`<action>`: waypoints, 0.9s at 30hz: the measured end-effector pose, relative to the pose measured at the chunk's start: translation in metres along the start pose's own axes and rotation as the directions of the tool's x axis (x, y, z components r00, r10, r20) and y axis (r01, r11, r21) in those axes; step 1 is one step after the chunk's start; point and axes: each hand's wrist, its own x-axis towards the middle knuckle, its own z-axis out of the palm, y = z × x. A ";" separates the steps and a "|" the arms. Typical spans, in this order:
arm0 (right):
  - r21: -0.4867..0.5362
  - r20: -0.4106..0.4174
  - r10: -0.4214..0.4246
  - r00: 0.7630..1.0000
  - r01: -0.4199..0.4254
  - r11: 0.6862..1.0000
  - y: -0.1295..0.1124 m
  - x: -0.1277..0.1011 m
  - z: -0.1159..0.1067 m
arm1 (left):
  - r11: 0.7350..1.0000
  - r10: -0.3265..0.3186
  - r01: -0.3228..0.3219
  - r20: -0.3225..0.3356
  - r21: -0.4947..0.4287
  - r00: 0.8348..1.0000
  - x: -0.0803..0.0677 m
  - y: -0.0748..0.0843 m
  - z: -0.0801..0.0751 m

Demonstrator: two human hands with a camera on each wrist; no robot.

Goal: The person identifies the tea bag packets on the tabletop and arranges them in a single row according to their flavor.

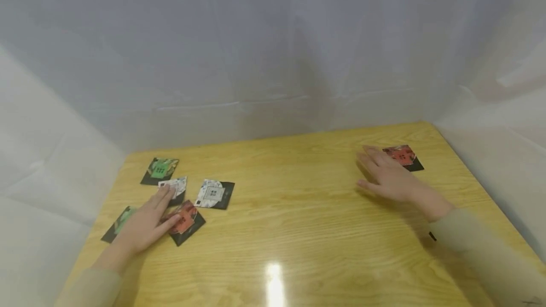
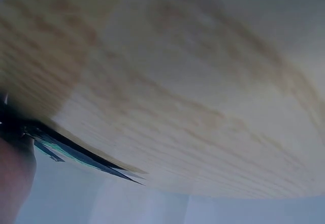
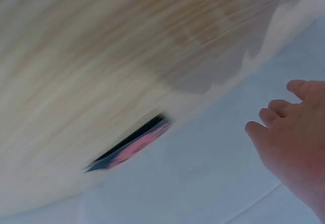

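Wood-grain table (image 1: 277, 193) beneath left hand (image 1: 141, 226) and right hand (image 1: 388, 180).
Fingers extended, nothing gripped. White packet (image 1: 181, 185) and red packet (image 1: 187, 224): partly under left hand; second red packet (image 1: 404, 156): beside right. Likely light, pliable, slick; pinch edges.

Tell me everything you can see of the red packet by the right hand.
The red packet is thin and four-sided, plastic or foil by its look, with a red label, small dark unreadable marks and a black end. It lies on the table near the far right corner. The right hand overlaps it in the head view, but appears clear of it in the right wrist view.
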 end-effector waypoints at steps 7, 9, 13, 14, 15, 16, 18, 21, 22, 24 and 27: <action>-0.050 0.021 -0.116 0.993 0.117 0.992 -0.040 0.032 0.010 | 0.999 -0.009 0.010 0.026 -0.038 1.000 0.002 0.001 -0.002; -0.054 0.024 -0.154 0.988 0.155 0.986 -0.055 0.041 0.013 | 0.999 -0.013 0.015 0.031 -0.047 0.999 0.002 0.000 -0.002; -0.026 0.051 -0.227 0.972 0.229 0.973 -0.087 0.059 0.021 | 0.997 -0.023 0.025 0.030 -0.073 0.999 0.003 0.000 -0.004; -0.027 0.068 -0.237 0.969 0.240 0.970 -0.095 0.062 0.023 | 0.996 -0.024 0.026 0.029 -0.082 0.999 0.003 0.000 -0.004; -0.023 0.083 -0.250 0.965 0.253 0.967 -0.103 0.066 0.025 | 0.995 -0.025 0.028 0.029 -0.091 0.999 0.003 0.001 -0.004; -0.019 0.093 -0.261 0.961 0.264 0.964 -0.110 0.069 0.026 | 0.995 -0.026 0.029 0.029 -0.098 0.999 0.003 0.001 -0.004; -0.028 0.105 -0.293 0.950 0.297 0.954 -0.125 0.076 0.030 | 0.993 -0.024 0.027 0.024 -0.111 0.999 0.003 0.002 -0.004; -0.037 0.118 -0.332 0.936 0.338 0.941 -0.148 0.088 0.034 | 0.994 -0.019 0.021 0.016 -0.110 1.000 0.003 0.002 -0.005; -0.043 0.124 -0.340 0.932 0.347 0.937 -0.155 0.091 0.034 | 0.994 -0.016 0.017 0.012 -0.108 1.000 0.003 0.002 -0.005; -0.056 0.137 -0.359 0.923 0.369 0.928 -0.170 0.099 0.036 | 0.994 -0.012 0.013 0.007 -0.106 1.000 0.003 0.001 -0.006; -0.065 0.165 -0.373 0.913 0.388 0.920 -0.191 0.108 0.038 | 0.992 -0.016 0.019 0.018 -0.124 1.000 0.005 0.001 -0.006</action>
